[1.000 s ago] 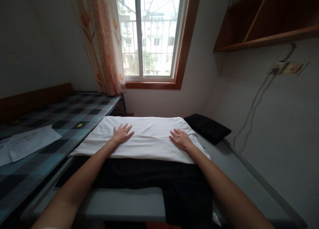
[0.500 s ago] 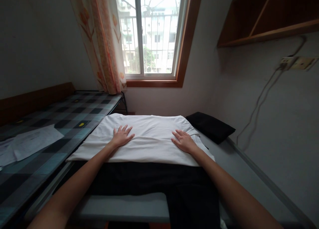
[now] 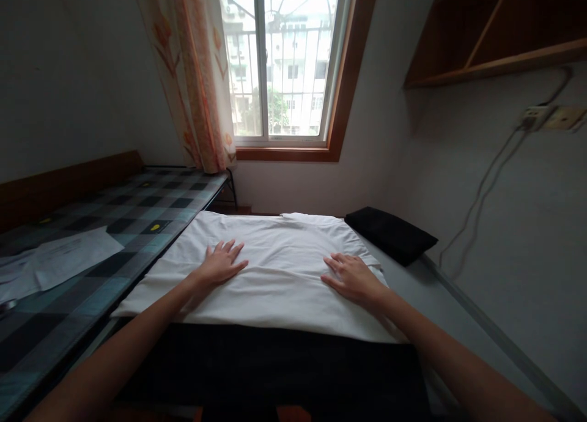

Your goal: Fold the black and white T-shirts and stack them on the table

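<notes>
A white cloth garment [image 3: 275, 287] lies spread across a table in front of me, with some wrinkles in it. My left hand [image 3: 221, 263] rests flat on its left half, fingers spread. On the right half lies my right hand [image 3: 351, 275], palm down with fingers apart. Black fabric [image 3: 275, 361] shows below the white cloth's near edge and hangs over the front of the table. Whether the white and black pieces are joined, I cannot tell.
A folded black cloth [image 3: 389, 233] lies at the table's back right. To the left stands a bed with a checked mattress [image 3: 183, 192], papers [image 3: 77, 257] on it. A curtain [image 3: 197, 79] hangs by the window; a wooden shelf [image 3: 495, 64] and a cable [image 3: 486, 189] are on the right.
Both hands have come nearer to me with the white cloth, whose near edge now sits lower. The black fabric now covers the table's front strip that was visible. The view shifted slightly.
</notes>
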`<state>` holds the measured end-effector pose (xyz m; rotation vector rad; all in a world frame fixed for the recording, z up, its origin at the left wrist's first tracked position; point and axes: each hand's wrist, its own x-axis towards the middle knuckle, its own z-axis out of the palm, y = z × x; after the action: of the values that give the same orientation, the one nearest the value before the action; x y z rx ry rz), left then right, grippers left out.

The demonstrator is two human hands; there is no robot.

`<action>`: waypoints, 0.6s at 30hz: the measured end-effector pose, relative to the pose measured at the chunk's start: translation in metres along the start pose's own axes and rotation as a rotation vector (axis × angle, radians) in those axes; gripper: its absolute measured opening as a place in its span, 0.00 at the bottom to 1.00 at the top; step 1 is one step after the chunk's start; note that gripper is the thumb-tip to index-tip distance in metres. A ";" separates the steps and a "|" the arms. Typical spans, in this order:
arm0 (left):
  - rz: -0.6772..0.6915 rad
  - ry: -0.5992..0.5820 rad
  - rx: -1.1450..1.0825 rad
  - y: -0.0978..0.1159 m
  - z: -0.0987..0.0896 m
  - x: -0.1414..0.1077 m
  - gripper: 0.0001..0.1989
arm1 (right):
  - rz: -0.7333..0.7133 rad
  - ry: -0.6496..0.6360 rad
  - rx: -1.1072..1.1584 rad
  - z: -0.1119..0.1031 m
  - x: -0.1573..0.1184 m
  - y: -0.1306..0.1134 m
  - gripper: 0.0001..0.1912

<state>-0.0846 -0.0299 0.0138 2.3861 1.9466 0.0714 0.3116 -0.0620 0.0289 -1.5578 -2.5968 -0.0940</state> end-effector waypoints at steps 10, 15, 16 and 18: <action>0.108 0.240 -0.039 0.014 0.011 0.048 0.23 | 0.175 -0.041 0.002 -0.013 0.080 0.021 0.21; 0.112 0.236 -0.066 0.011 0.025 0.051 0.24 | 0.315 0.028 0.052 -0.003 0.125 0.055 0.21; 0.113 0.245 -0.069 0.011 0.025 0.051 0.24 | 0.338 0.025 0.062 -0.002 0.133 0.062 0.21; 0.112 0.263 -0.078 0.012 0.024 0.049 0.25 | 0.369 0.020 0.066 -0.001 0.149 0.075 0.21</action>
<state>-0.0611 0.0151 -0.0097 2.5420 1.8651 0.4800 0.3086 0.1035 0.0489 -1.9644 -2.2267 0.0079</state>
